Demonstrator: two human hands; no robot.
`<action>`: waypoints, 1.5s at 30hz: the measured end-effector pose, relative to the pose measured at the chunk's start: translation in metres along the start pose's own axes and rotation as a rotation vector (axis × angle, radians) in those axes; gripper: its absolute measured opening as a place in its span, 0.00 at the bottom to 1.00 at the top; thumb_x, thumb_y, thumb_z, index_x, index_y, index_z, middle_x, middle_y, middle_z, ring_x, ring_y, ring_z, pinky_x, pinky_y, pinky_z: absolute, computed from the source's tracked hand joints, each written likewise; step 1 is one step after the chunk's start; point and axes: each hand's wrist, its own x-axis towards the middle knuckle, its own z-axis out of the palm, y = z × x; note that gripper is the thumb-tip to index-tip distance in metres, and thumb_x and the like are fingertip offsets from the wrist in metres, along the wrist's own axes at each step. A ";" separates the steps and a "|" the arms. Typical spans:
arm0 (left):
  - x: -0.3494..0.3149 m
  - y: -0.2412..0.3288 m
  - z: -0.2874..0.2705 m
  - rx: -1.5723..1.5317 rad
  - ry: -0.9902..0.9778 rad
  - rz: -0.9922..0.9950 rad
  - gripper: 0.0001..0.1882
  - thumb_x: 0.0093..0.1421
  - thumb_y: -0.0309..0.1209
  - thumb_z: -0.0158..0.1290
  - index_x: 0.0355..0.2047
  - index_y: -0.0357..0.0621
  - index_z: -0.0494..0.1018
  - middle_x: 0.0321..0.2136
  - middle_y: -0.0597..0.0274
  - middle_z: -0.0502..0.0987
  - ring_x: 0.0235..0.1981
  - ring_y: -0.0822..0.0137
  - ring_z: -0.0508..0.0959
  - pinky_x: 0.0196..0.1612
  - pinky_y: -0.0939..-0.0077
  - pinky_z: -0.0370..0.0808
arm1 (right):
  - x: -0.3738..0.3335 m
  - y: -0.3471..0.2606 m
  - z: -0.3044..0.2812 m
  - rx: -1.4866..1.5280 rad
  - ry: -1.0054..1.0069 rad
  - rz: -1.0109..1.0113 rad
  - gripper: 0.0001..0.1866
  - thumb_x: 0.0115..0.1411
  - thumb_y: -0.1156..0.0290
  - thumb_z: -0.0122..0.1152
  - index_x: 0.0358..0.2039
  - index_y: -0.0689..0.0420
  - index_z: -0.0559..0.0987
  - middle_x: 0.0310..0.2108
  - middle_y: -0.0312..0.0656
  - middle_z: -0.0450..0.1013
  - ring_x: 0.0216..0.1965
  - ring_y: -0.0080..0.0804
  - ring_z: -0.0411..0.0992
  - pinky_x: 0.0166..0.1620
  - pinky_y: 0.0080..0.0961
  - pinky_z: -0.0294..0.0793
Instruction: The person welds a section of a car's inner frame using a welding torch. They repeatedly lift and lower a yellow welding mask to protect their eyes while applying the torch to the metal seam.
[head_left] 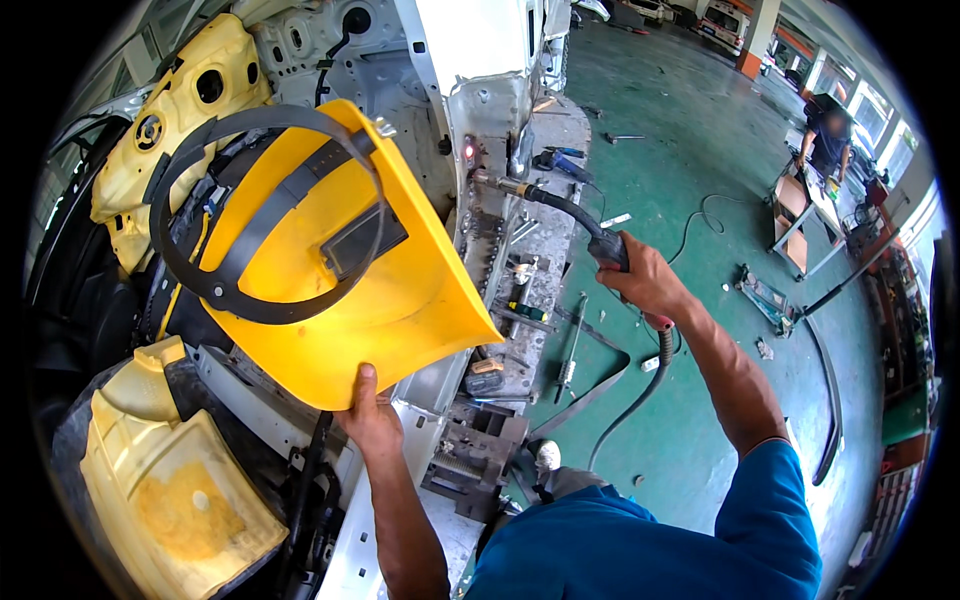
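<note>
My left hand point(374, 418) grips the lower edge of a yellow welding mask point(300, 330), thumb on its inner face. The mask's black headband point(265, 318) and dark viewing window point(366, 240) face me. My right hand point(645, 275) is wrapped round the handle of a welding torch point(560, 205); its cable trails down to the floor. The torch nozzle points at the upright white car body pillar point(485, 110), where a small spot glows red-white close to the tip. The mask is held left of the torch, in front of the stripped car interior.
Yellow foam padding point(180, 490) lies at lower left, with another yellow panel point(170, 130) above. A grey metal bench point(545, 250) beside the sill carries several tools. On the green floor are cables, a strap and a jack point(768, 300). Another person point(828, 145) stands by a cart at far right.
</note>
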 end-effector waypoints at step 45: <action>-0.020 -0.005 0.050 0.209 -0.198 0.136 0.27 0.62 0.20 0.54 0.61 0.35 0.60 0.55 0.53 0.69 0.55 0.60 0.71 0.60 0.66 0.67 | -0.026 -0.028 0.004 0.125 0.030 0.029 0.19 0.56 0.65 0.68 0.47 0.57 0.78 0.40 0.48 0.78 0.43 0.46 0.75 0.47 0.36 0.73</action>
